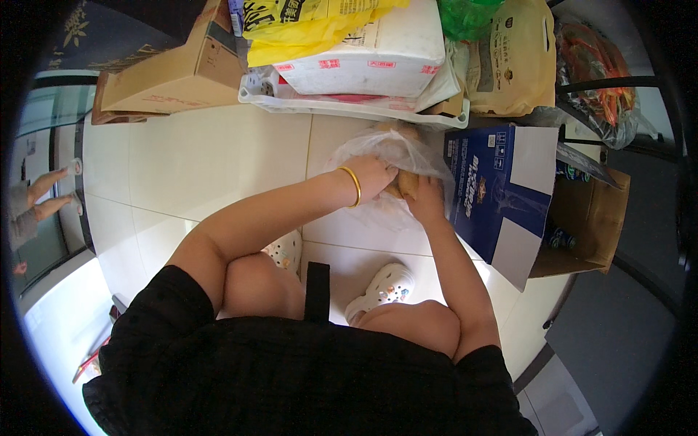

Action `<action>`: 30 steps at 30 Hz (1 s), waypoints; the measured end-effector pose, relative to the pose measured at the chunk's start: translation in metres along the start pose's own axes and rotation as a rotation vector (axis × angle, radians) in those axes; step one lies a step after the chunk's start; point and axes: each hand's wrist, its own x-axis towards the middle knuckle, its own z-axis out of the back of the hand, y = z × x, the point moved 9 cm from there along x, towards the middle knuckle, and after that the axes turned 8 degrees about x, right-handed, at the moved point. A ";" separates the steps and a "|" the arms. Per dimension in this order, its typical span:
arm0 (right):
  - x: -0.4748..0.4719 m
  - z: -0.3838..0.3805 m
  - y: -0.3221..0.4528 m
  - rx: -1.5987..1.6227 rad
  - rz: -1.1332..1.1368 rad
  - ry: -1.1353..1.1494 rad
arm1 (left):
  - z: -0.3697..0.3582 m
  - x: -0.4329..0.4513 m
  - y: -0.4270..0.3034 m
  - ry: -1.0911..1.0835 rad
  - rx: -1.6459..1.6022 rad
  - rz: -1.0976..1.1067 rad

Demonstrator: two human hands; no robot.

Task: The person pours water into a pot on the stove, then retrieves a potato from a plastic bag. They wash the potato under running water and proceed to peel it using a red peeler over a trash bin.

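Observation:
A thin clear plastic bag (354, 143) lies on the floor tiles in front of me, with brown, potato-like vegetables (407, 184) inside and at its mouth. My left hand (372, 177), a gold bangle at its wrist, has its fingers curled on the bag beside the vegetables. From the other side, my right hand (428, 200) grips a brown vegetable, partly under the film. The fingertips of both hands are partly hidden, and I cannot tell how many vegetables there are.
Right of the bag stands a blue carton (480, 185) with open flaps and cans inside. A white plastic basket (349, 108) behind carries a foam box (360, 73) and a yellow bag (305, 35). A brown carton (174, 82) is at left. White clogs (390, 283) are on my feet.

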 end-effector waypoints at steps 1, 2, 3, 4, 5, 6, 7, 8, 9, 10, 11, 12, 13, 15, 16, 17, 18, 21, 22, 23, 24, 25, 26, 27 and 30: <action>0.001 -0.011 0.000 0.015 0.049 0.078 | 0.000 -0.001 -0.002 -0.012 -0.019 -0.024; 0.002 -0.025 -0.005 0.030 0.099 0.156 | 0.000 -0.003 -0.001 -0.025 -0.102 -0.023; 0.004 -0.034 -0.004 0.045 0.148 0.233 | 0.007 -0.007 -0.001 -0.038 -0.186 -0.022; 0.006 -0.040 -0.016 0.116 0.041 0.268 | 0.011 -0.010 -0.001 -0.051 -0.269 -0.021; 0.008 -0.045 -0.028 0.188 -0.066 0.300 | 0.017 -0.012 -0.001 -0.144 -0.322 -0.047; 0.008 -0.051 -0.036 0.258 -0.172 0.336 | 0.024 -0.015 0.000 -0.238 -0.377 -0.069; 0.010 -0.045 -0.034 0.290 -0.136 0.274 | 0.032 -0.019 0.001 -0.332 -0.431 -0.093; 0.010 -0.039 -0.033 0.322 -0.101 0.210 | 0.030 -0.018 0.004 -0.293 -0.460 -0.079; 0.010 -0.034 -0.030 0.354 -0.063 0.146 | 0.038 -0.020 0.006 -0.256 -0.488 -0.062; 0.009 -0.025 -0.021 0.443 -0.115 0.144 | 0.040 -0.022 0.010 -0.221 -0.520 -0.037; 0.006 -0.013 -0.012 0.533 -0.168 0.142 | 0.036 -0.023 0.019 -0.232 -0.665 -0.017; 0.004 -0.001 -0.004 0.621 -0.223 0.138 | 0.030 -0.023 0.030 -0.243 -0.809 -0.001; 0.001 -0.005 0.000 0.891 -0.295 0.250 | 0.027 -0.022 0.037 -0.253 -0.953 0.009; -0.006 -0.009 0.014 1.432 -0.437 0.481 | 0.024 -0.019 0.047 -0.247 -1.103 0.006; -0.011 0.000 0.032 1.586 -0.435 0.554 | 0.024 -0.017 0.050 -0.241 -1.176 -0.002; -0.018 0.009 0.052 1.740 -0.430 0.629 | 0.024 -0.015 0.053 -0.230 -1.199 0.020; -0.024 0.014 0.068 1.894 -0.422 0.704 | 0.023 -0.012 0.054 -0.218 -1.221 0.041; -0.029 0.031 0.098 2.011 -0.142 0.885 | 0.020 -0.009 0.045 -0.078 -1.395 0.046; -0.029 0.035 0.101 2.021 -0.115 0.882 | 0.019 -0.010 0.038 -0.012 -1.469 0.038; -0.028 0.040 0.104 2.031 -0.088 0.879 | 0.020 -0.012 0.033 0.000 -1.541 0.034; -0.027 0.045 0.109 2.042 -0.061 0.878 | 0.022 -0.016 0.030 0.012 -1.613 0.032; -0.026 0.048 0.111 2.069 -0.056 0.844 | 0.024 -0.020 0.027 0.024 -1.685 0.030; -0.026 0.052 0.115 2.094 -0.051 0.809 | 0.025 -0.022 0.030 0.014 -1.728 0.052; -0.030 0.057 0.118 2.120 -0.055 0.773 | 0.024 -0.027 0.030 0.007 -1.778 0.075; -0.048 0.052 0.114 1.995 -0.183 0.628 | 0.032 -0.052 0.019 -0.035 -1.716 0.091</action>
